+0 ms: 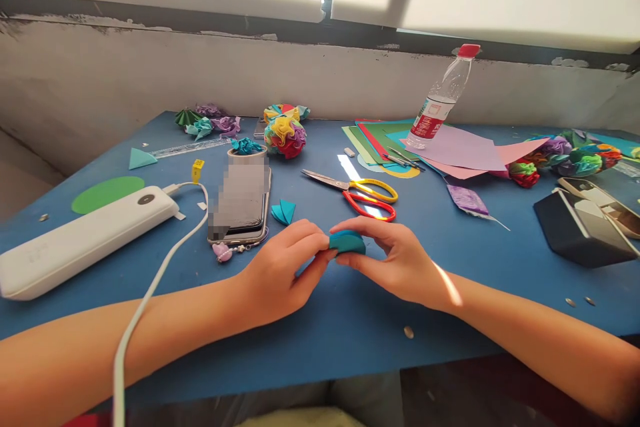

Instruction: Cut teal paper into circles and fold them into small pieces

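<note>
A folded piece of teal paper [349, 241] is held between both hands above the blue table, near its front edge. My left hand [287, 263] pinches the paper's left end between thumb and fingers. From the other side my right hand [393, 257] grips it, thumb below and fingers on top. Just beyond my left hand lies another folded teal paper wedge [283, 212]. Scissors [350, 193] with one yellow and one red handle rest farther back, their blades apart and pointing left.
A phone [243, 197] leans on a roll, left of centre. A white power bank [90, 240] trails a cable over my left forearm. Coloured paper sheets [460, 147] lie under a tilted-looking water bottle [440, 103]. Paper flower balls [285, 137] and a black box [583, 227] stand around.
</note>
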{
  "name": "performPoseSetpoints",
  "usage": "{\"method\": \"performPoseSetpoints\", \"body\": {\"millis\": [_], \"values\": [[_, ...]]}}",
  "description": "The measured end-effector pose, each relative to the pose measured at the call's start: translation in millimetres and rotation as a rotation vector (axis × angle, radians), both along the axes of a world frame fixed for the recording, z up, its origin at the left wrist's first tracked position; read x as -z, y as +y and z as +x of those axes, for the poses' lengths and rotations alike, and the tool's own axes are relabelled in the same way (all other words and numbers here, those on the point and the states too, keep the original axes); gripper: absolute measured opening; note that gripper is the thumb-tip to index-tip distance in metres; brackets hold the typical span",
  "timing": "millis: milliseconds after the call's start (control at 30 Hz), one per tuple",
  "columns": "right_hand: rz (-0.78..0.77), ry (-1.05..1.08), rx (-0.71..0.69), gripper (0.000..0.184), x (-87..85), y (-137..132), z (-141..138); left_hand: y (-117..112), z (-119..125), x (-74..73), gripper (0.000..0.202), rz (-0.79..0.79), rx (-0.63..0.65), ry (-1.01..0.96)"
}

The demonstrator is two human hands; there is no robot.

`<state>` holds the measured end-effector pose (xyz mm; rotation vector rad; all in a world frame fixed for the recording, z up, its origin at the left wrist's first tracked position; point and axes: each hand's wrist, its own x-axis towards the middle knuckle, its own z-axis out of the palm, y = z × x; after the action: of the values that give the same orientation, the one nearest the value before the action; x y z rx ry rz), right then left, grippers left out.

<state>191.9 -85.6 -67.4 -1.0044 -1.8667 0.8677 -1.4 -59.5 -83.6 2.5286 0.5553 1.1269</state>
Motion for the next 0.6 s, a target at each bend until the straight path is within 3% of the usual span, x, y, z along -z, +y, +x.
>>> {"method": "performPoseSetpoints", "body": {"millis": [133, 267, 433, 533, 600], "values": [[0.013, -0.012, 0.017, 0.010, -1.0, 0, 1, 1, 0, -0.1, 0.014, -0.015, -0.021, -0.009], [0.009, -0.034, 0.036, 0.020, -0.7, 2, 1, 0, -1, -2.2, 0.012, -0.014, -0.065, -0.016], [-0.019, -0.059, -0.025, 0.013, -4.4, 0, 3, 0, 0, -5.6, 0.013, -0.052, -0.104, -0.012], [-0.031, -0.001, -0.050, 0.047, -3.1, 1, 7, 1, -2, -7.2, 0.014, -0.116, -0.107, -0.025], [0.073, 0.008, -0.096, 0.075, 0.5, 6, 11, 2, -5, -7.8, 0.016, -0.210, -0.120, -0.059]]}}
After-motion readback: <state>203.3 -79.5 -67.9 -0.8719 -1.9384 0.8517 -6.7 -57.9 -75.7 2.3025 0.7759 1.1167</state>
